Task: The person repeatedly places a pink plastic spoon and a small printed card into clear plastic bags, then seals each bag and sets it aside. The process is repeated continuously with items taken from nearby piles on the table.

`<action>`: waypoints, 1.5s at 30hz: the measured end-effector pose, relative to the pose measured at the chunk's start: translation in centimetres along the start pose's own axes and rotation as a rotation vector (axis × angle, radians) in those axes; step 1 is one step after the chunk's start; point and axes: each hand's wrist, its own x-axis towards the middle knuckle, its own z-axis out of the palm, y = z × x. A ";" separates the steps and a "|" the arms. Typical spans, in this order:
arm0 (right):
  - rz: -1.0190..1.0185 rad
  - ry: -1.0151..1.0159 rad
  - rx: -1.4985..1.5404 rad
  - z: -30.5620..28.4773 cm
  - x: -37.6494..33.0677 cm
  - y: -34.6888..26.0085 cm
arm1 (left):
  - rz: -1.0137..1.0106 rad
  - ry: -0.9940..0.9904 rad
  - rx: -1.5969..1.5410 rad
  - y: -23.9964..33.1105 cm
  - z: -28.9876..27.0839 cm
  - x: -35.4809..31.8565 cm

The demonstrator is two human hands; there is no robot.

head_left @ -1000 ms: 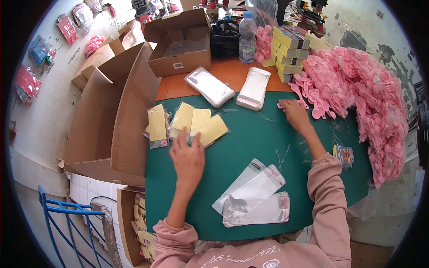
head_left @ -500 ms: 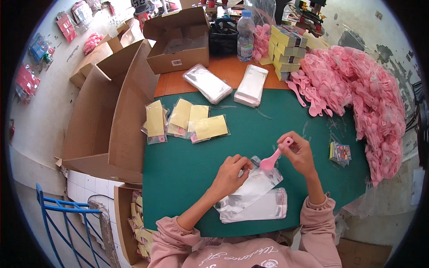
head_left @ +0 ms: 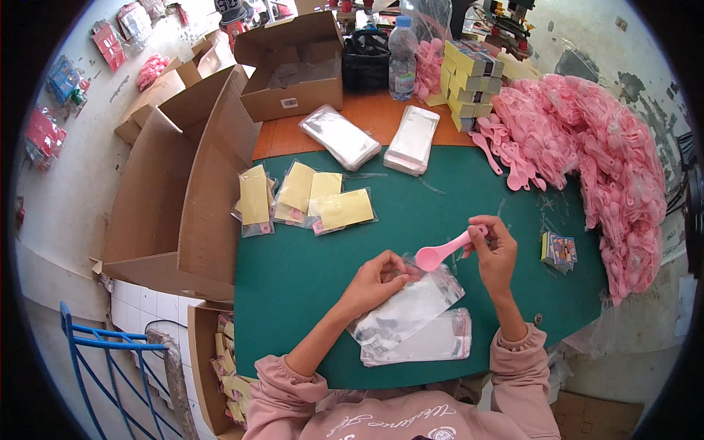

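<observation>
My right hand (head_left: 494, 253) pinches a pink plastic spoon (head_left: 449, 249) by the end of its handle. The spoon's bowl points left, just above the mouth of a clear plastic bag (head_left: 411, 312). At that bag's upper left edge, my left hand (head_left: 372, 287) has thumb and fingers closed on the film. Under and beside the bag lies a pile of more clear bags (head_left: 429, 339), near the table's front edge. Farther left, several filled bags with yellow cards (head_left: 346, 210) and pink pieces rest on the green mat (head_left: 293, 293).
Pink spoons (head_left: 587, 139) heap along the right side, with a small stack of printed cards (head_left: 559, 251) beside them. At the back are bag bundles (head_left: 339, 138), yellow card stacks (head_left: 471, 84) and a water bottle (head_left: 402, 62). Cardboard boxes (head_left: 213, 176) border the left.
The spoon has swung from steep to flatter, its bowl shifting left and up toward my left hand. My left hand has moved slightly, and the bag's mouth edge is lifted.
</observation>
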 end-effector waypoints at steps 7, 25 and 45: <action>-0.055 0.000 -0.010 1.0 -1.2 -0.4 | -0.199 -0.022 -0.148 1.7 -0.1 -0.1; -0.006 -0.099 -0.172 1.9 -1.4 -1.1 | -0.138 -0.056 -0.181 1.6 0.2 0.0; -0.157 -0.477 -0.450 -5.7 0.6 -4.2 | -0.033 -0.136 -0.076 5.7 -0.4 -0.2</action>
